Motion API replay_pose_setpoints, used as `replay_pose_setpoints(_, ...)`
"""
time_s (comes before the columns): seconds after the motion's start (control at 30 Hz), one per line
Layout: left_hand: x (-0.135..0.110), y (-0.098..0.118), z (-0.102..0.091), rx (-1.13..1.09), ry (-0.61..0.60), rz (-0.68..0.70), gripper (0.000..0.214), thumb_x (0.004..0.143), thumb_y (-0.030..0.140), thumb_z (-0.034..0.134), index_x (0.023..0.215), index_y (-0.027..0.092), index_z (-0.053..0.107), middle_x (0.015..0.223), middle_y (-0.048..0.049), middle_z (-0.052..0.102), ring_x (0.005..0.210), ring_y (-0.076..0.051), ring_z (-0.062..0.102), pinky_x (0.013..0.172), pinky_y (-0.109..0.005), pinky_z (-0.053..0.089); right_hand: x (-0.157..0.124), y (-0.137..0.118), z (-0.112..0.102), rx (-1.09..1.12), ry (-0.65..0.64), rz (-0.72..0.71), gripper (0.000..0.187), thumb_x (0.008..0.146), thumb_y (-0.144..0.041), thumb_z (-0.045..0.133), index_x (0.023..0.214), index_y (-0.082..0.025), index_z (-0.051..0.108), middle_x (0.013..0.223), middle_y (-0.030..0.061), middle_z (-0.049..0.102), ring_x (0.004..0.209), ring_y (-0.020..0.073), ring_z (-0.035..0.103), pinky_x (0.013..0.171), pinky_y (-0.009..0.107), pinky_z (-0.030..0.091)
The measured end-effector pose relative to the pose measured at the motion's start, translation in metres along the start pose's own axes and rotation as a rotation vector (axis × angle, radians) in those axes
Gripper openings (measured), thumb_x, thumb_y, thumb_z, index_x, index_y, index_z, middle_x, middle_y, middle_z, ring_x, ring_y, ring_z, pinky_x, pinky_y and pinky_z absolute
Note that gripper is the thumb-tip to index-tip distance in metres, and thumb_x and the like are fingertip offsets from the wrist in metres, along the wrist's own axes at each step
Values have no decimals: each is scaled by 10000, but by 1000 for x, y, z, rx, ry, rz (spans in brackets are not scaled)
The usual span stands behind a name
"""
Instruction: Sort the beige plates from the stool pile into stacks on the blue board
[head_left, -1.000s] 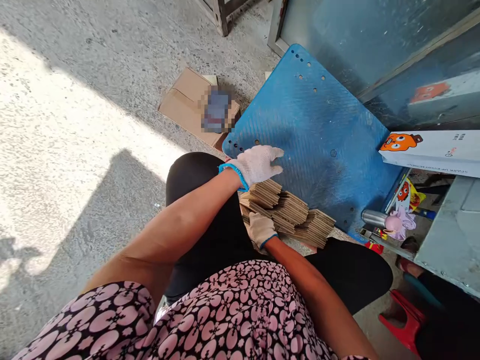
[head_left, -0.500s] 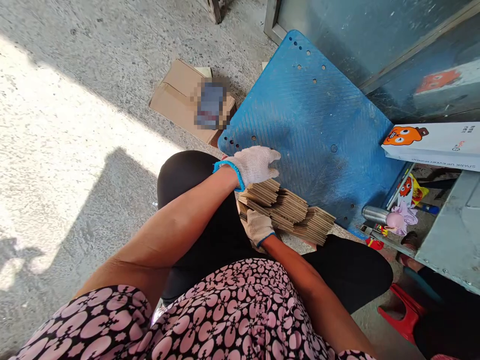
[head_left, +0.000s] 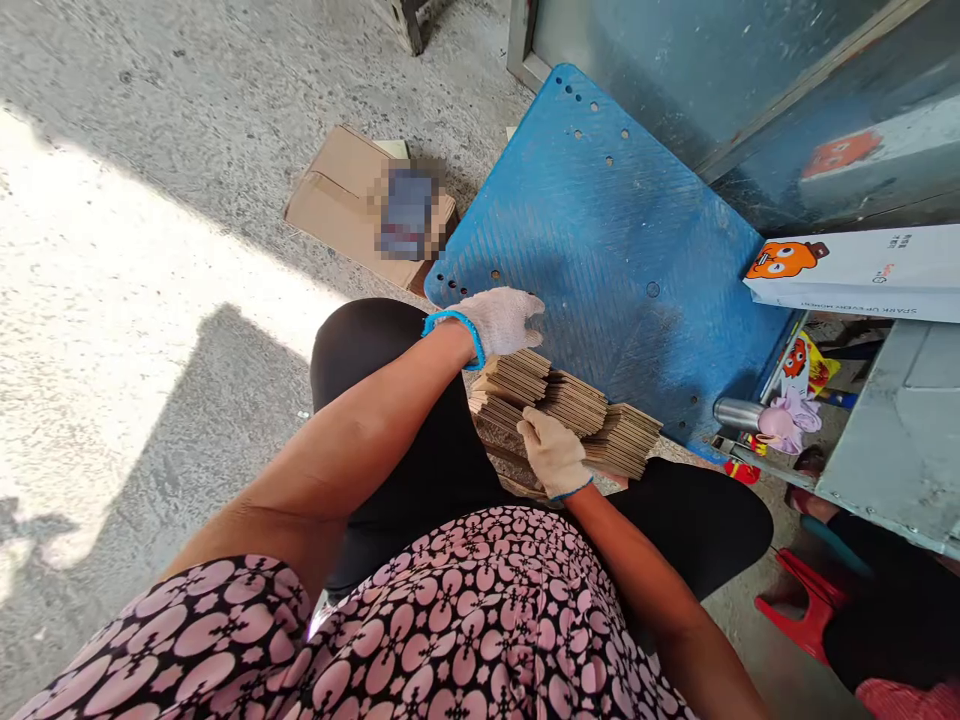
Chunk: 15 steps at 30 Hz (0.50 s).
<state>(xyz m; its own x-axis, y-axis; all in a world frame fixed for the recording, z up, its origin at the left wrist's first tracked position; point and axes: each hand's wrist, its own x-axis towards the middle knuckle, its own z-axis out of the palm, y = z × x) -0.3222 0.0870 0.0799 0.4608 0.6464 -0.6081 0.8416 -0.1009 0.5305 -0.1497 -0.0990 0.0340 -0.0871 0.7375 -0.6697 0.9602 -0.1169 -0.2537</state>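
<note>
Item one: my left grip (head_left: 496, 321), in a white knit glove with a blue cuff, is lying on the top left end of the cardboard stack (head_left: 581, 405), its fingers curling down over the far edge and closing on the uppermost sheets. Item two: my right grip (head_left: 553, 452), in a tan glove, is pressing against the near side of the same stack; its fingers are lying along the sheet edges and its thumb is hidden, so I cannot tell whether it is clasping or only resting. Item three: the cardboard stack, many thin brown sheets fanning out in three stepped bundles, is sitting across my lap between my knees, its far side just in front of the blue board (head_left: 622, 240). That board, ribbed and drilled with small holes, is lying on the concrete floor (head_left: 150, 200) and running up to a metal panel (head_left: 675, 70). Item four: a flattened carton (head_left: 334, 195) is lying on the floor left of the board. Item five: a long white box with an orange cartoon face (head_left: 862, 272) is resting at the right, above a steel flask (head_left: 736, 412) and a pink cloth (head_left: 781, 424). Item six: a red stool (head_left: 806, 620) is standing beside my right knee.
</note>
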Motion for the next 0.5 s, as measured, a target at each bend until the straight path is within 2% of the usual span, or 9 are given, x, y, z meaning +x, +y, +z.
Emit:
replay_pose_setpoints(0.07,1,0,0,8,10,8,634,835,464,564,1428,252,497,1270,-85,644,1166,-295,596,1004,-386,456,-5,16,-8,56,20,122,320,989,-395,406,1192,-283,627,1137,21,679,1020,184,621,840,269,447)
replay_pose_setpoints(0.13,3,-2,1,19,22,5,622,832,454,569,1412,236,518,1249,-92,656,1156,-292,601,998,-367,455,-9,30,-16,90,-26,203,310,975,-413,416,1114,-272,655,1072,16,694,981,185,627,799,269,447)
replay_pose_setpoints(0.3,13,-12,11,45,70,21,536,833,419,584,1337,236,585,1208,-76,680,1118,-254,623,968,-329,462,-20,49,-47,-53,-176,192,273,927,-444,475,1045,-266,646,1072,32,690,964,215,629,761,293,428)
replay_pose_setpoints(0.4,15,-15,15,47,92,10,470,857,367,579,1307,233,605,1196,-66,689,1103,-217,630,948,-282,464,-31,57,-64,-101,-140,200,300,935,-462,455,1072,-266,635,1099,48,686,986,231,631,770,306,432)
replay_pose_setpoints(0.5,7,-8,20,98,93,-26,425,876,292,560,1290,217,614,1187,-67,694,1078,-192,634,938,-272,465,-41,64,-67,-26,-34,219,349,944,-467,443,1182,-277,613,1194,50,663,1060,234,615,820,308,444)
